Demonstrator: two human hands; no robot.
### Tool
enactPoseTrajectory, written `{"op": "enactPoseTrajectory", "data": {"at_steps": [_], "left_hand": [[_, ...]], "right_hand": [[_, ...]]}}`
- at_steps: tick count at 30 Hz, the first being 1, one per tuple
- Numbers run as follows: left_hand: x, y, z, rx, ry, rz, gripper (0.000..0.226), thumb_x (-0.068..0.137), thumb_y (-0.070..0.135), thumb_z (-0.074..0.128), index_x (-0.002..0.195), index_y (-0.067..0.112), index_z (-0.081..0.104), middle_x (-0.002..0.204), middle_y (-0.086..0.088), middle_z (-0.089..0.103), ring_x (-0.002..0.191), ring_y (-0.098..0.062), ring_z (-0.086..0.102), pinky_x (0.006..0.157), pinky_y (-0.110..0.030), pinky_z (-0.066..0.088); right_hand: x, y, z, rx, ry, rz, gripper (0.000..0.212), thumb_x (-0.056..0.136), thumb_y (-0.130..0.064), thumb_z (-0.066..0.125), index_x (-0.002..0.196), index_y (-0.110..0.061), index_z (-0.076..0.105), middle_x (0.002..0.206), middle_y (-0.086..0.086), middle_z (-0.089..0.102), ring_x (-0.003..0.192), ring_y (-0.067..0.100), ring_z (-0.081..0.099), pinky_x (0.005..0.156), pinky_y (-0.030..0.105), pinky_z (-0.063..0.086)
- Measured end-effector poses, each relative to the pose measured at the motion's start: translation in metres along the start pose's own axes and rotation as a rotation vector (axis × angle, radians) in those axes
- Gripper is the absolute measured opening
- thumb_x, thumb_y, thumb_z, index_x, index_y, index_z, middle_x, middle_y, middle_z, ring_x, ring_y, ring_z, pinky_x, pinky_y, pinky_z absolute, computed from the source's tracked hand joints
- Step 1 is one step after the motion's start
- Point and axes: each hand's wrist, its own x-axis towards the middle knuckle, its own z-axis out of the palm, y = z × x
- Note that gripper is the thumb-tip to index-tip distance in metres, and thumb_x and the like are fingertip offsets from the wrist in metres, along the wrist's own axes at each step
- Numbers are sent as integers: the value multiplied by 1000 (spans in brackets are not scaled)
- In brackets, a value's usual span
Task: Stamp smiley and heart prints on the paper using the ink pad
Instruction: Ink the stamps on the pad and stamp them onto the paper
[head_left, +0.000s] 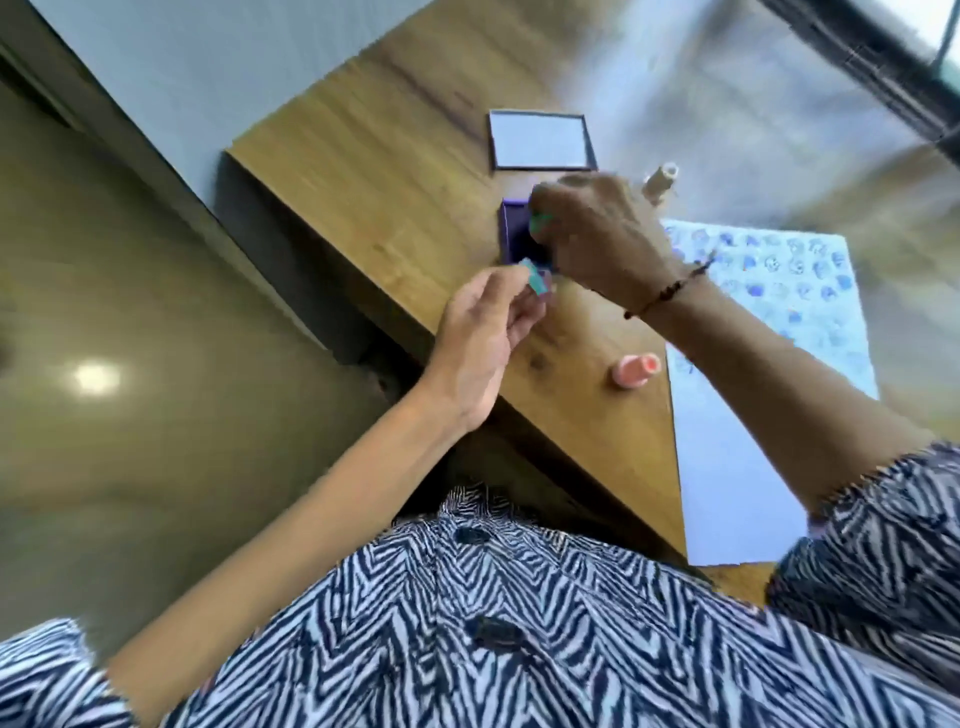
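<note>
A dark purple ink pad (515, 228) lies open on the wooden table (395, 171). My right hand (597, 234) hovers over the pad, pinching a small green stamp (537, 223) pressed down toward the ink. My left hand (483, 338) holds a teal stamp (691, 275) at the pad's near end, its base stained purple. The white paper (753, 415) lies to the right, its far half covered with several rows of blue prints. The picture is blurred, so the print shapes are unclear.
The ink pad's lid (540, 140) lies face up beyond the pad. A pink stamp (636, 370) lies on its side near the paper's left edge, and a beige stamp (661, 182) stands behind my right hand. The table's left edge drops to the floor.
</note>
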Motion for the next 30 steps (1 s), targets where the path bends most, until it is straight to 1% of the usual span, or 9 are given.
{"op": "enactPoseTrajectory", "data": {"at_steps": [10,14,16,18,20,23,26,28,30], "left_hand": [[3,-6,2,264,-71,70,12,88,19,48,83,14,57,97,-9,55,97,-18,48,96,-32,38],[11,1,14,455,-173,195,17,71,36,54,81,23,58,92,1,61,83,-6,53,82,-24,42],[19,4,30,536,-275,230,23,68,44,52,80,25,57,94,-5,62,87,-13,55,83,-31,44],[31,1,54,611,-453,226,22,71,43,51,83,25,52,95,-8,63,93,-17,58,86,-34,44],[42,-4,81,706,-635,189,15,74,36,51,84,24,47,94,-6,63,92,-10,62,85,-30,46],[53,-15,108,954,-822,180,10,79,31,49,83,24,44,105,-15,63,103,-18,60,97,-46,42],[69,-27,109,1144,-914,166,11,92,19,43,83,26,42,100,-4,63,97,-7,60,95,-23,43],[73,-31,107,1277,-897,258,5,93,21,43,89,24,45,93,8,62,79,8,52,75,0,35],[74,-32,105,1336,-881,343,3,92,22,43,94,22,46,82,17,58,75,9,45,63,4,30]], "right_hand": [[-4,-2,-6,71,-84,132,12,75,-8,56,85,-6,61,83,22,66,77,39,58,60,35,31],[-26,21,-47,384,279,421,13,74,-13,58,83,-10,67,63,5,59,56,5,52,57,20,36],[-64,34,-61,386,371,546,12,75,-12,56,83,-10,65,63,-9,58,50,-5,48,58,11,40],[-109,43,-64,381,346,685,14,78,-10,54,88,-9,63,69,-14,61,55,-1,52,65,27,50],[-146,46,-58,330,328,784,15,82,-10,54,93,-6,62,78,-1,66,64,22,61,70,39,51],[-179,46,-42,237,342,857,16,83,-9,56,96,-3,61,84,16,69,75,36,62,73,35,42],[-187,44,-27,179,327,832,16,82,-9,57,95,-1,60,91,21,68,84,36,60,76,35,40],[-187,43,-20,141,281,805,17,83,-9,56,95,1,59,94,23,66,86,38,60,76,44,45],[-186,43,-17,107,239,784,19,83,-10,53,97,2,57,97,24,64,88,40,59,75,49,47]]}}
